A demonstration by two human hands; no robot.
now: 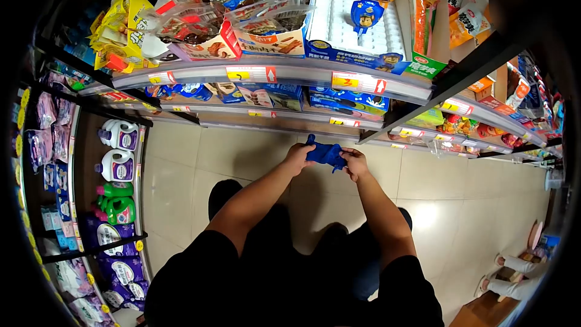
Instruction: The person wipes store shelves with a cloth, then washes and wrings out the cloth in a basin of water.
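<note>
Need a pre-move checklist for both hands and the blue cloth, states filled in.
1. Left-hand grip on the blue cloth: ok, closed on its left end.
2. Right-hand grip on the cloth: ok, holding its right end.
3. Cloth spread flat: not ok, bunched up between the hands.
4. Cloth clearance from the lower shelf rail: cannot tell, one view from above leaves depth unclear.
5. Cloth wet or dry: cannot tell from its look.
6. Other person's legs away from the hands: ok, at far lower right.
</note>
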